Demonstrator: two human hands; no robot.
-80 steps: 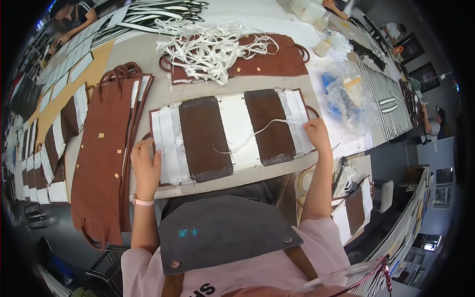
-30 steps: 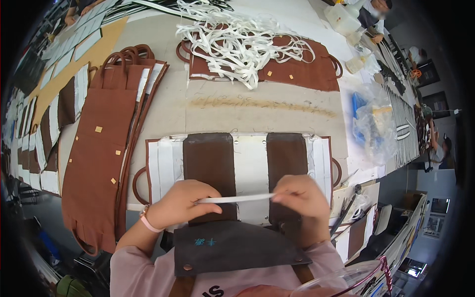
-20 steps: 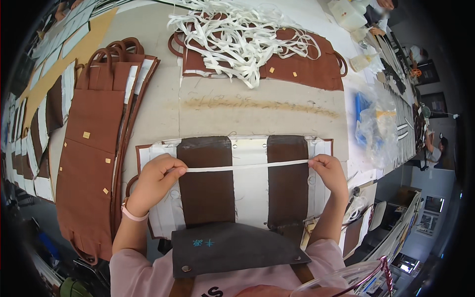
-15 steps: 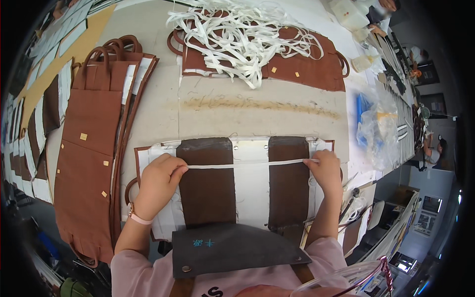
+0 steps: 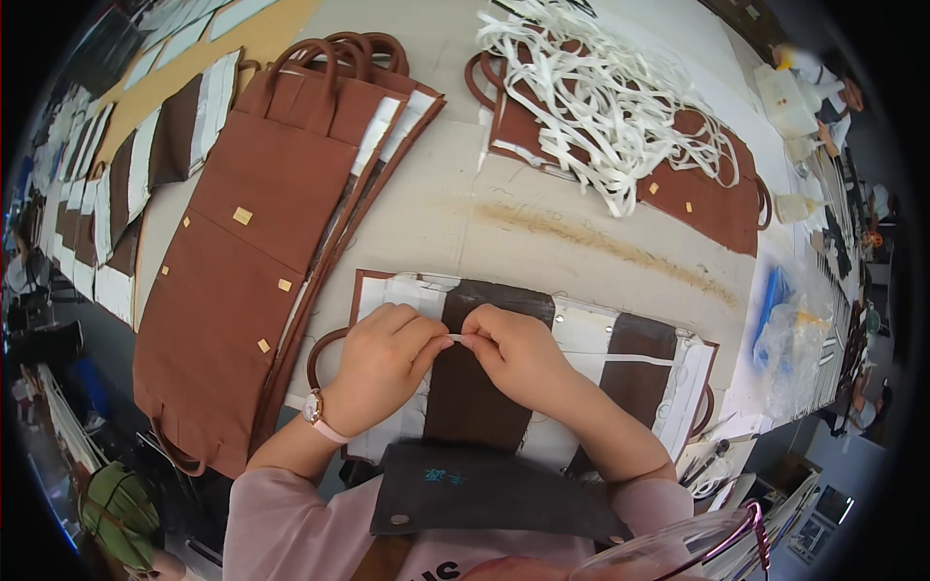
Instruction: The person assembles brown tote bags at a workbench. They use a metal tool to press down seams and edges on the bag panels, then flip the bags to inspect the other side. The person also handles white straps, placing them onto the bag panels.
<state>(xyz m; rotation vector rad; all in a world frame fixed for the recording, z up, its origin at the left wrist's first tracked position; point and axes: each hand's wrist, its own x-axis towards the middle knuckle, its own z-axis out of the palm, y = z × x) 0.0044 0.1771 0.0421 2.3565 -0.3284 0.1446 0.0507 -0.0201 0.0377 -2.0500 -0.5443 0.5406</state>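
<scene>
A narrow white tape (image 5: 635,359) is pinched in both my hands over a flat bag piece (image 5: 475,402) with dark brown and white bands. My left hand (image 5: 380,363) grips it with thumb and finger near the bag piece's left side. My right hand (image 5: 513,353) pinches the tape just beside the left fingertips, so only a short length shows between them. Past the right hand, the tape trails rightward over the second dark band. A brown handle (image 5: 320,360) sticks out at the piece's left edge.
Brown bag pieces with handles (image 5: 242,184) lie stacked at the left. A tangle of white tapes (image 5: 610,107) covers another brown bag piece (image 5: 722,218) at the far side. A clear plastic bag (image 5: 799,334) and scissors (image 5: 715,474) lie at the right.
My right hand has moved left along the tape to meet my left hand. The tape, earlier stretched between spread hands, now trails to the right. The view has turned leftward.
</scene>
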